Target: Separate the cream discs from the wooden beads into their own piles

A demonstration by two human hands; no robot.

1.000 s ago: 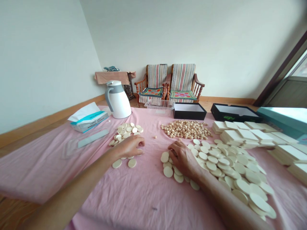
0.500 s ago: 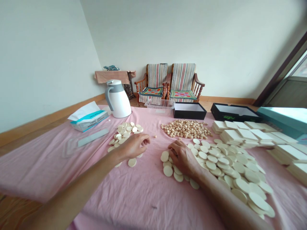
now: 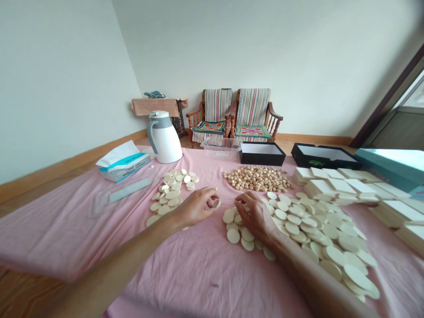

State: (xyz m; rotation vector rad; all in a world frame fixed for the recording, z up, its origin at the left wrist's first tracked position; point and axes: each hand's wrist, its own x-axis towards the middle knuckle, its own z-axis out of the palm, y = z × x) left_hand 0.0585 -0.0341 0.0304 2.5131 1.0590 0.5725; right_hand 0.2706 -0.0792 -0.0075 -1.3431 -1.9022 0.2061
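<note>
My left hand (image 3: 198, 206) pinches a small pale wooden disc (image 3: 216, 204) between thumb and fingers, held above the cloth. My right hand (image 3: 253, 213) rests at the left edge of the large pile of pale discs (image 3: 308, 223), with fingers curled downward. Whatever lies under its fingertips is hidden. Beyond my right hand is a heap of small round wooden pieces (image 3: 255, 178). One such piece shows just past my left fingers. A smaller group of discs (image 3: 170, 194) lies left of my left hand, partly behind the wrist.
Stacks of square pale pieces (image 3: 359, 187) stand at the right, before a black box lid (image 3: 326, 155). Along the back are a black box (image 3: 262, 153), a clear plastic tray (image 3: 221, 145) and a white jug (image 3: 167, 141). A tissue pack (image 3: 124, 163) lies left on the pink cloth (image 3: 185, 274).
My left hand has moved right, toward my right hand, and a disc now shows in its fingers. My right hand has shifted only slightly at the disc pile.
</note>
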